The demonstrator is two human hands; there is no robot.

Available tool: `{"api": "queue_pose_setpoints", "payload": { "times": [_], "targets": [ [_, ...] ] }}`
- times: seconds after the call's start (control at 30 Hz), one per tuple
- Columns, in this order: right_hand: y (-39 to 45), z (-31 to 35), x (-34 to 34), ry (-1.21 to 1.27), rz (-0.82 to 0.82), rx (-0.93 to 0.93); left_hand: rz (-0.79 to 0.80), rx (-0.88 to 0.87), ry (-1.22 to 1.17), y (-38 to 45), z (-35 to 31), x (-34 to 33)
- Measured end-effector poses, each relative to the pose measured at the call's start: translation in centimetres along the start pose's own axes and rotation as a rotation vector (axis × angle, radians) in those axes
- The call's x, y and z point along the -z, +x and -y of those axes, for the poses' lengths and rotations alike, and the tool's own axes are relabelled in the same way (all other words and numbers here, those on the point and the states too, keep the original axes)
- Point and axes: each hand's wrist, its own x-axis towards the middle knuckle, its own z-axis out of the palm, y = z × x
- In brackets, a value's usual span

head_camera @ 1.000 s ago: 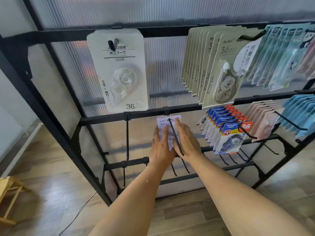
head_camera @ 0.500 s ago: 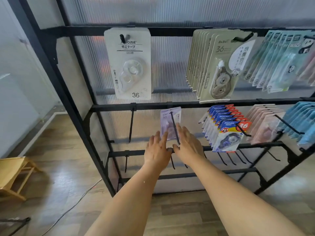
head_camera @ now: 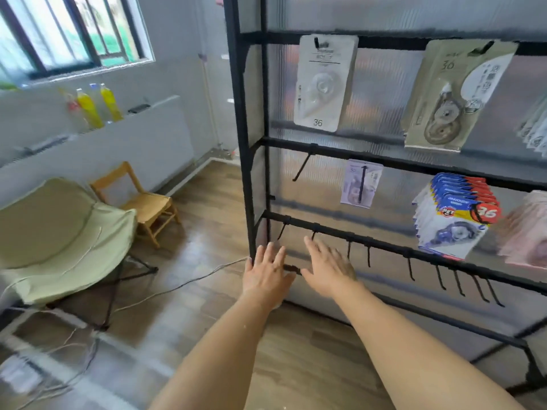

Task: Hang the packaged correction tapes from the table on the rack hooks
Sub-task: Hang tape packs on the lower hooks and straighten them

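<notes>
A lilac packaged correction tape [head_camera: 360, 182] hangs on a hook of the black rack's [head_camera: 245, 143] middle bar, free of both hands. My left hand [head_camera: 268, 275] and my right hand [head_camera: 327, 264] are below it, in front of the bottom bar, fingers spread and holding nothing. A white pack [head_camera: 324, 82] and a beige pack [head_camera: 455, 96] hang on the top bar. A blue stack of packs [head_camera: 453, 214] hangs to the right on the middle bar. The table is out of view.
Bare hooks [head_camera: 444, 276] line the bottom bar, and one bare hook [head_camera: 302, 165] sits left of the lilac pack. A green folding chair [head_camera: 59, 238], a wooden chair [head_camera: 142, 199] and cables [head_camera: 177, 287] on the floor lie to the left.
Both hands have let go of the lilac pack and dropped away from it. The view has swung left, bringing the chairs and window into sight.
</notes>
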Motion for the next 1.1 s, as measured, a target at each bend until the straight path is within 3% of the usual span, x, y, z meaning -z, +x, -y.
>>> {"api": "queue_pose_setpoints", "payload": {
  "times": [0.43, 1.1],
  "targets": [
    [-3.2, 21.5, -2.7, -0.103, 0.189, 0.528, -0.130, 0.501, -0.046, -15.6, 16.9, 2.6],
    [-16.4, 60.7, -13.8, -0.247, 0.209, 1.082, -0.162, 1.101, -0.095, -45.3, 46.2, 4.0]
  ]
}}
